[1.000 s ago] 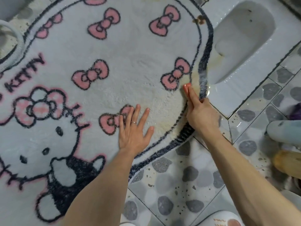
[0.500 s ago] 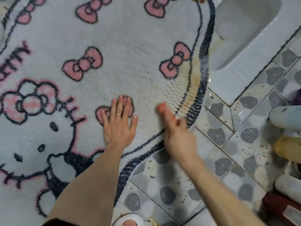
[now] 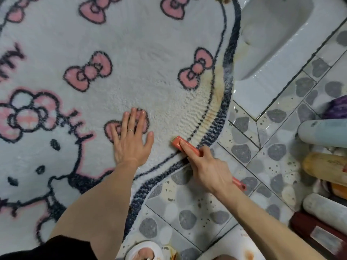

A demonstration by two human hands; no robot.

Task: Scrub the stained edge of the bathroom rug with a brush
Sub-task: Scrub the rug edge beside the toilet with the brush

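A white bathroom rug (image 3: 131, 72) with pink bows and a dark border covers most of the floor. A yellow-brown stain (image 3: 213, 109) runs along its right edge, just inside the border. My right hand (image 3: 208, 167) grips an orange brush (image 3: 185, 145), index finger laid along its back. The bristles press on the rug near the border, just below the stain. My left hand (image 3: 131, 139) lies flat on the rug over a pink bow, fingers spread, left of the brush.
A white squat toilet pan (image 3: 272, 40) sits at the upper right, touching the rug's edge. Pebble-pattern tiles (image 3: 244, 151) lie right of the rug. Several bottles (image 3: 323, 132) lie at the far right. A slippered foot (image 3: 144, 252) shows at the bottom.
My right hand has drawn the brush down along the stained edge, from beside the upper bow toward me. The left hand stays pressed on the rug.
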